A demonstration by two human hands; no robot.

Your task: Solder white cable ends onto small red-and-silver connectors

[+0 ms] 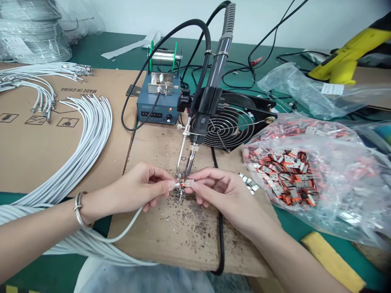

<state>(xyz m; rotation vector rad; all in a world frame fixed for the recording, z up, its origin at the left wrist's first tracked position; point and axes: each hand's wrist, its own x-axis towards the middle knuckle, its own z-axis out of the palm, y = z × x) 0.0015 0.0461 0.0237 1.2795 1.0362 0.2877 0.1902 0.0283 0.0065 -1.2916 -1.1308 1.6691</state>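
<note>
Beneath the soldering iron [210, 91], at the middle of the cardboard sheet [146, 244], both hands meet at the workpiece. The left hand [152, 185] pinches a white cable [130, 226] near its end between thumb and forefinger. The right hand [215, 187] grips a small connector [189, 183], metal with an orange part, between thumb and fingertips. The cable end is brought to the connector just below the tip; whether the tip touches the joint cannot be told. The step in hand appears to be soldering. The next move probably calls for steady alignment while solder flows, then a brief hold for setting.

Materials: the feed tube [183, 150] is slender, bare metal, curved at its lower end. The sheet is matte brown, strewn with dark, gritty debris. Finished in smooth white jackets, bundled cables [91, 150] bend in a broad arc. Crinkled clear plastic forms the bag [339, 162] of loose orange-and-metal connectors [287, 175].
</note>
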